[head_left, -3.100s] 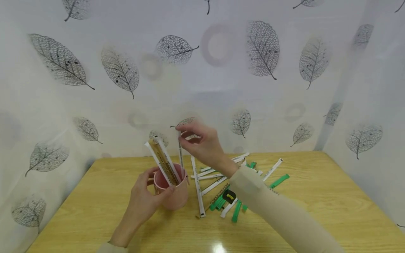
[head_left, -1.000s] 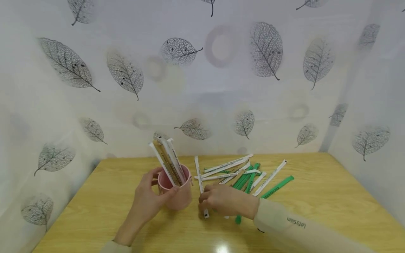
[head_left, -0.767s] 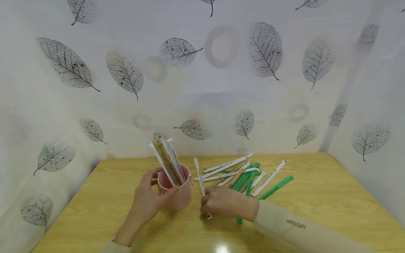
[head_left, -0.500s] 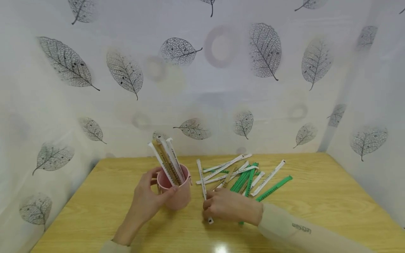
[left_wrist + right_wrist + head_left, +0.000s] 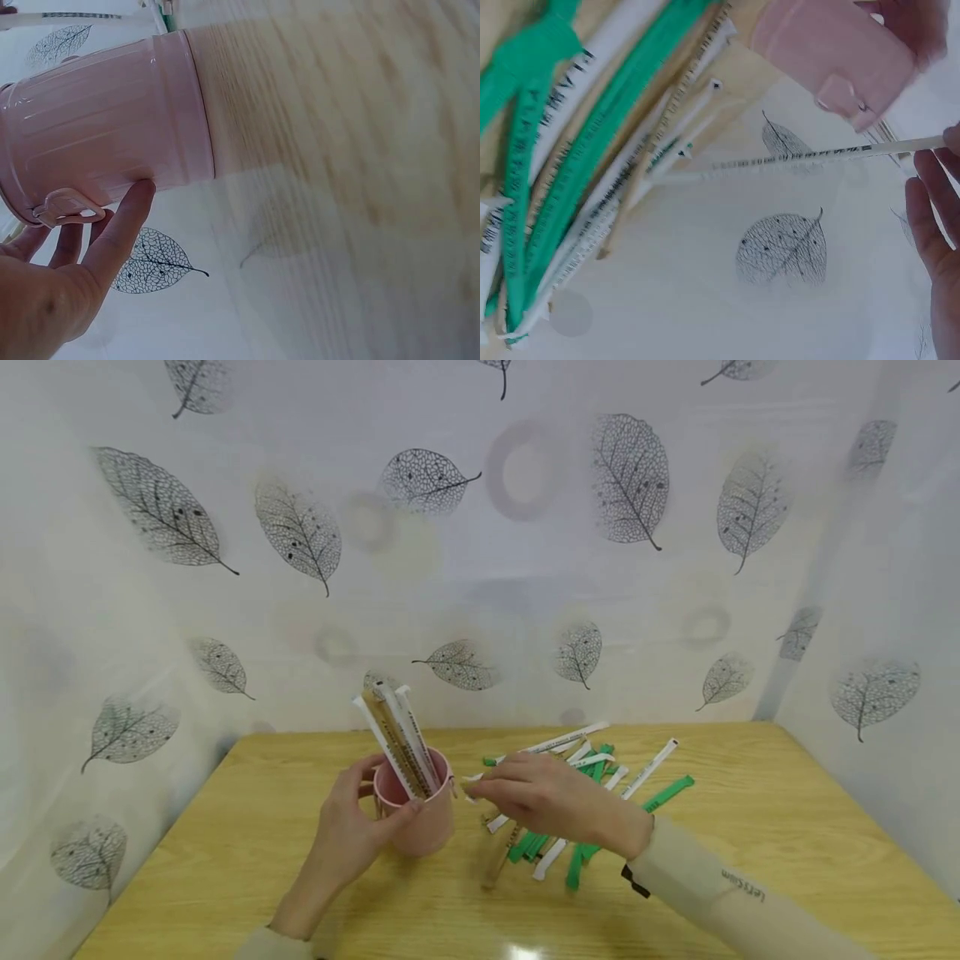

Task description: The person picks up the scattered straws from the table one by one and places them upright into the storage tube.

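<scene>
A small pink bucket (image 5: 422, 831) with side handles stands upright on the table, held by my left hand (image 5: 351, 831), whose thumb lies at the near rim. Several wrapped straws (image 5: 397, 735), white and brown, lean to the left inside it. Just right of the bucket, my right hand (image 5: 558, 797) is raised over the straw pile. Its fingertips pinch one end of a white wrapped straw (image 5: 802, 159), seen at length in the right wrist view. The hand hides most of that straw in the head view.
A loose pile of green, white and brown wrapped straws lies to the right, with a green straw (image 5: 669, 793) at its right side. The wooden table (image 5: 247, 827) meets a leaf-patterned curtain (image 5: 525, 568) at its back edge.
Earlier my right hand lowered a white straw into the bucket, then went down to the table. Now it has risen with another white straw from the pile's left side. My left hand stays on the bucket.
</scene>
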{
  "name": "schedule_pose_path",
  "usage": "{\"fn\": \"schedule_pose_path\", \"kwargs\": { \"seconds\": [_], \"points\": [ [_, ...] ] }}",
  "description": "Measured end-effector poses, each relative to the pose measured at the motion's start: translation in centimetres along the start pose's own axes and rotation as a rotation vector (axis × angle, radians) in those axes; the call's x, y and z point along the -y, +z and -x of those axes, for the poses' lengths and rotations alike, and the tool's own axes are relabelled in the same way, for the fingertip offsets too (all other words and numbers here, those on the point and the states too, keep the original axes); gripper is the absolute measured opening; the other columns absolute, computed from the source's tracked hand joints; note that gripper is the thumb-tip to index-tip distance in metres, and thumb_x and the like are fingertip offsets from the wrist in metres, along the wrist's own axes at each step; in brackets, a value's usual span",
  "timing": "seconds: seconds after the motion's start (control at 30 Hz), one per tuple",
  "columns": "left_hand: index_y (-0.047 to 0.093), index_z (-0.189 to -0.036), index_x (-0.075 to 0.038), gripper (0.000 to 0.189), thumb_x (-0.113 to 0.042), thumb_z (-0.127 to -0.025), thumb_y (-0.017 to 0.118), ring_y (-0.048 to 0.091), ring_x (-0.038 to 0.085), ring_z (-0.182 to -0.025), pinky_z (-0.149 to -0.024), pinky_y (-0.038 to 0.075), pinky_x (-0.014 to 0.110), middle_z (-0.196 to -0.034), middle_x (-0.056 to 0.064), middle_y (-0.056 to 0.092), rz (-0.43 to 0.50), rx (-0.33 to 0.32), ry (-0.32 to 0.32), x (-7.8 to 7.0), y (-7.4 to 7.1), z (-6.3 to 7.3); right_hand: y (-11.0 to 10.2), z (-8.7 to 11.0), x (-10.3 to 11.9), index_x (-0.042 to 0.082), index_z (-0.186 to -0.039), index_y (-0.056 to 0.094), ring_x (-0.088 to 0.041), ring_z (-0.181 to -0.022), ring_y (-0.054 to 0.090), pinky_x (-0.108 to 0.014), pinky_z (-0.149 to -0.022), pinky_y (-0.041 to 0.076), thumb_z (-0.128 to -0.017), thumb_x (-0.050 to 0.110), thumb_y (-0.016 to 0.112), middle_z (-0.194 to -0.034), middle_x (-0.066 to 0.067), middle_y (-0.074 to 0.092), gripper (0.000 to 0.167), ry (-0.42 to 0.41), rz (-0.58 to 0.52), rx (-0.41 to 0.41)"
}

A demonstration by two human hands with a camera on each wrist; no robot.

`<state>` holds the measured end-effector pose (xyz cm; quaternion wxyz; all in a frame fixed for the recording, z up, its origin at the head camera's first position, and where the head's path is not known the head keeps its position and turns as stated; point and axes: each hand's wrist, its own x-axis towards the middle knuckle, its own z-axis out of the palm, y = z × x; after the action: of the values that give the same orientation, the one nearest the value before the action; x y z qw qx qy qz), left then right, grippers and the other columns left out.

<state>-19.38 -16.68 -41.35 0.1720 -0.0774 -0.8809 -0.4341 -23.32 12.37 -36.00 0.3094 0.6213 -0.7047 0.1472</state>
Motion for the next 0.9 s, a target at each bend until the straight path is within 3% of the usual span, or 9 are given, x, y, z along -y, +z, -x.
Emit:
{"fn": "schedule_pose_path", "kwargs": {
  "seconds": [0.17,0.4,0.7,0.9],
  "points": [
    [0.049,-0.145,-0.010,0.078,-0.042,-0.083,0.085,0.063,0.037,-0.115,-0.093,0.056,0.057,-0.138,0.018,0.057,0.002,0.013,-0.017,-0.1,0.0,-0.1,-1.2,-1.1,-0.9,0.007,-0.126,0.068,-0.012,-0.085,0.070,-0.016,-0.073,0.057,-0.085,-0.005,0.077,-0.104,-0.004,0.074,0.044,0.030,-0.003,-0.088],
    [0.049,-0.144,-0.010,0.078,-0.043,-0.083,0.084,0.063,0.037,-0.115,-0.093,0.056,0.056,-0.139,0.017,0.056,0.000,0.019,-0.029,-0.1,-0.2,0.0,-2.2,-2.7,-2.4,0.001,-0.122,0.069,-0.014,-0.084,0.071,-0.016,-0.069,0.057,-0.094,0.001,0.070,-0.107,-0.010,0.074,0.028,0.051,-0.066,-0.201],
    [0.050,-0.144,-0.010,0.078,-0.042,-0.083,0.085,0.063,0.036,-0.115,-0.093,0.056,0.055,-0.138,0.017,0.056,0.002,0.021,-0.032,0.0,-0.1,0.1,-2.9,-4.9,-4.1,-0.006,-0.121,0.067,-0.023,-0.085,0.073,-0.023,-0.075,0.062,-0.083,-0.016,0.071,-0.104,-0.018,0.072,0.040,0.190,-0.231,-0.451],
    [0.050,-0.144,-0.010,0.077,-0.041,-0.082,0.085,0.063,0.036,-0.115,-0.093,0.057,0.055,-0.138,0.017,0.057,0.004,0.015,-0.028,-0.1,-0.2,0.0,-3.3,-6.3,-4.8,-0.010,-0.119,0.066,-0.025,-0.085,0.072,-0.024,-0.072,0.063,-0.082,-0.017,0.071,-0.094,-0.018,0.071,0.038,0.252,-0.293,-0.542]
  ]
}}
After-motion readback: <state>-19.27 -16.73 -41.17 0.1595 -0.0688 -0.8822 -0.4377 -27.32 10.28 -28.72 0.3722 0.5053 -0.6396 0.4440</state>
